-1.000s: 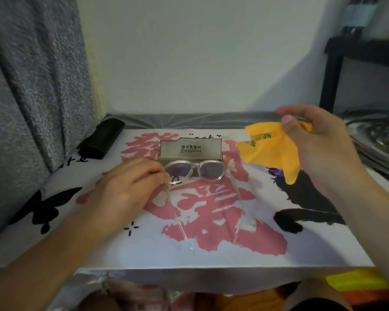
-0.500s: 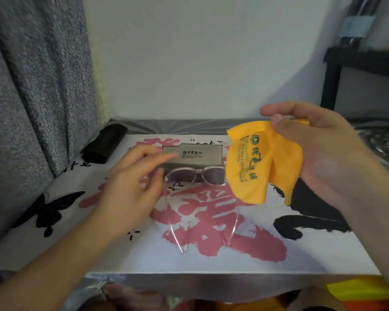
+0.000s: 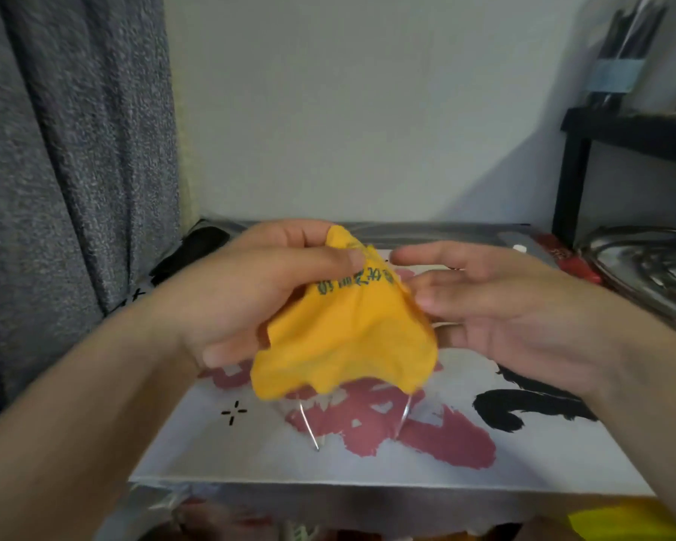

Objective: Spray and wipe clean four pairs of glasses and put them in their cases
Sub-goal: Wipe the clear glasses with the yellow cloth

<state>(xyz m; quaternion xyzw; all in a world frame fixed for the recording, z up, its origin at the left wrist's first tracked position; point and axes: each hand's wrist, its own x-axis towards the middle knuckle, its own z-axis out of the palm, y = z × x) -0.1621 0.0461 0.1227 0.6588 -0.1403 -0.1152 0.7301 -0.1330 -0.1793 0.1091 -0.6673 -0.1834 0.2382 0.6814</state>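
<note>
A yellow cleaning cloth [image 3: 348, 333] hangs in mid-air over the middle of the printed table top [image 3: 523, 454]. My left hand [image 3: 258, 290] pinches its top edge between thumb and fingers. My right hand [image 3: 496, 302] is beside it on the right, its fingers straight and their tips at the cloth's edge. Two clear temple arms of the glasses [image 3: 309, 427] stick out below the cloth. The lenses and frame front are hidden behind it, so I cannot tell whether the glasses rest on the table or are held. A black glasses case [image 3: 196, 247] lies at the back left.
A grey curtain [image 3: 75, 169] hangs along the left side. At the right a black shelf frame [image 3: 574, 181] stands above a shiny metal tray [image 3: 648, 275]. A red packet [image 3: 559, 255] lies at the table's back right. A white wall closes the back.
My right hand brought the yellow cloth to the centre and let go of it. My left hand left the glasses frame and now pinches the cloth, which covers the glasses and the grey box.
</note>
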